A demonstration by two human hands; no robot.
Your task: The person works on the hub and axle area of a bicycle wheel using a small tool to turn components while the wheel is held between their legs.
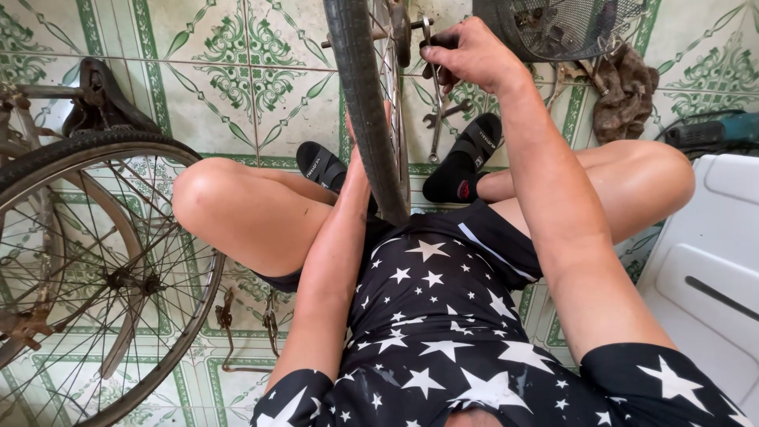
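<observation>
Presently we log one bicycle wheel (368, 103), upright between our knees, likely stiff yet slick-tyred; right hand (472, 54) clenched around a wrench (434, 75) near the axle, left hand (353, 130) mostly hidden, grip unreadable.

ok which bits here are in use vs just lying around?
In use: upright bicycle wheel, wrench in right hand, left hand mostly hidden behind the tyre.
Lying about: second wheel, saddle, floor spanners, rag, wire basket.
</observation>
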